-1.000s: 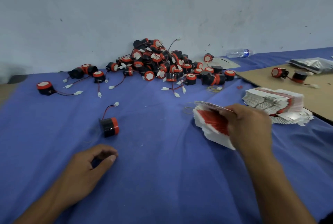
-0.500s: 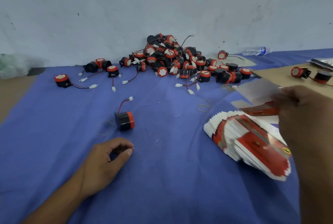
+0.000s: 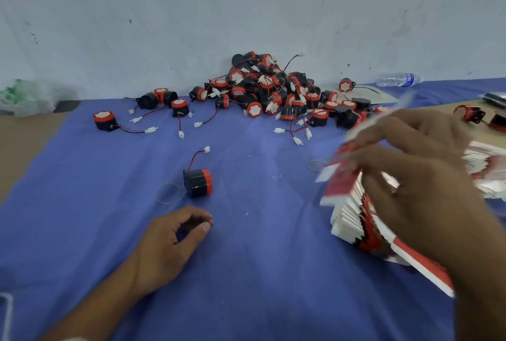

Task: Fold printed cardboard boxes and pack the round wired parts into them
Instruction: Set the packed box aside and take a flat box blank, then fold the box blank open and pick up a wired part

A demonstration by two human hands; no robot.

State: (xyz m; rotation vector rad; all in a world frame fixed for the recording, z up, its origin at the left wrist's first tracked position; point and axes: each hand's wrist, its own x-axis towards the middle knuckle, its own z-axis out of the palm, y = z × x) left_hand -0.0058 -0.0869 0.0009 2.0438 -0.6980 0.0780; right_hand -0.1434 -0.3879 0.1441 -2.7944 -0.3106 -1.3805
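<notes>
A fanned stack of flat red-and-white printed boxes lies on the blue cloth at the right. My right hand hovers over it and pinches one flat box, which is blurred by motion. My left hand rests on the cloth with its fingers loosely curled and holds nothing. Just beyond it lies a single black-and-red round part with a red-black wire and a white plug. A big pile of such parts sits against the wall.
A second stack of flat boxes lies at the far right. Rubber bands lie on the cloth near the single part. Loose parts are scattered at the back left. A water bottle lies by the wall, a plastic bag at far left.
My right hand set the stack down fanned out on the cloth, then lifted one flat box off it and up to the left. My left hand stays put.
</notes>
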